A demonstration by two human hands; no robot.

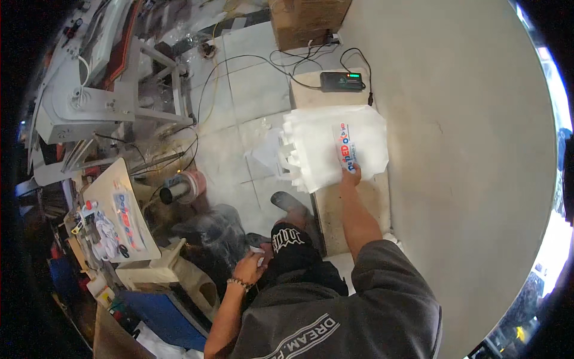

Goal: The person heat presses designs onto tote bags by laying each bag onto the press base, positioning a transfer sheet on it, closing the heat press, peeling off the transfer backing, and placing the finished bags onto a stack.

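Note:
My right hand [352, 176] is at the lower end of a clear film strip [342, 141] with red and blue printed lettering, its fingertips gripping that end. The strip lies flat on the top sheet of a stack of white fabric bags [367, 134], apparently non-woven. Their handles and folded edges stick out on the left side of the stack. Beneath it is a long beige bench or ledge [332, 224] against the wall. Down by my knee, my left hand [249, 269] holds a small white wad [257, 250], cloth or paper; its far side is hidden by my fingers.
A black power adapter [341, 82] with lit indicators sits beyond the stack, its cables trailing across the tiled floor [246, 85]. At left stand a heat-press-like machine [85, 107], a pink bucket [196, 186] and a board [134, 202] holding another printed strip, scissors and white cloth. A wall [462, 157] rises at right.

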